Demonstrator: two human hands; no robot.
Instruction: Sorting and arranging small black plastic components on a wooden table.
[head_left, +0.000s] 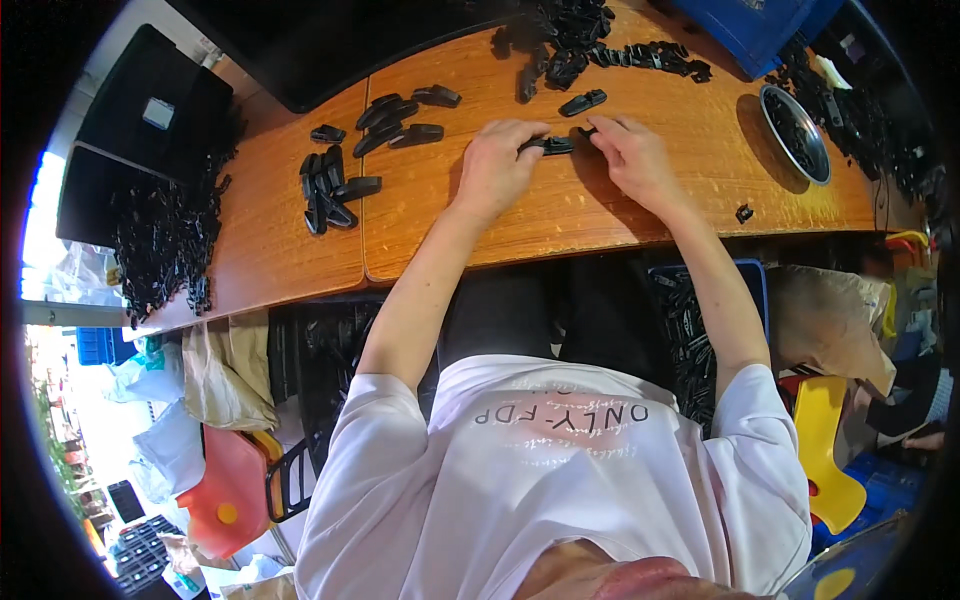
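My left hand [497, 168] is closed on a long black plastic part [552, 146], which sticks out to the right past the fingertips. Just right of it, my right hand [634, 162] pinches a small dark piece [587, 131], mostly hidden by the fingers. The two pieces look a little apart. Beyond the hands, a similar black part [583, 103] lies alone on the wooden table [440, 225]. To the left rest several more long black parts [385, 125], with another cluster [326, 190] nearer me.
Loose black pieces are heaped at the far side [570, 65] and the left end [170, 235]. A round metal bowl [822, 165] with dark pieces stands at right, near a small dark bit [744, 213]. A blue bin [745, 35] sits far right. Below the edge is a crate of black parts [690, 330].
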